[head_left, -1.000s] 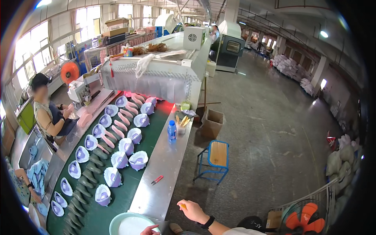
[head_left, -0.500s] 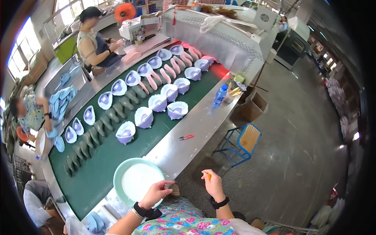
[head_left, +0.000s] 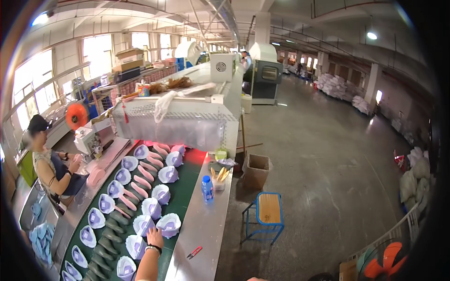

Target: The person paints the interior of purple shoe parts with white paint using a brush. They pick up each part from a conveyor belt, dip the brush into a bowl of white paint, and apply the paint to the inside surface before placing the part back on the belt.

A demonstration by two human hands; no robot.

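Note:
My left hand [head_left: 154, 238] reaches over the green conveyor belt [head_left: 187, 189], its fingers stretched out between two purple cup-shaped pieces with pale scalloped rims. Its fingertips are at the edge of the left purple piece [head_left: 142, 225]; whether they touch it I cannot tell. Close by on the right sits the other purple piece [head_left: 168, 225], and another purple piece [head_left: 135, 246] lies just below left. Only a sliver of my right hand [head_left: 256, 279] shows at the lower edge, its fingers hidden. Dark foot-shaped pieces [head_left: 109, 234] and pink foot-shaped pieces [head_left: 139, 189] run in a row along the belt.
On the metal ledge [head_left: 187, 234] are red snips [head_left: 194, 252], a blue bottle [head_left: 207, 189] and a small holder with yellow-handled tools [head_left: 219, 178]. A stool [head_left: 270, 208] and a cardboard box [head_left: 257, 171] stand right. A co-worker [head_left: 54, 164] sits left; an orange fan [head_left: 384, 260] is lower right.
My view has swung up and right. My left hand has gone from above the white-filled basin to the purple pieces. My right hand, holding something small and orange before, has dropped almost out of view.

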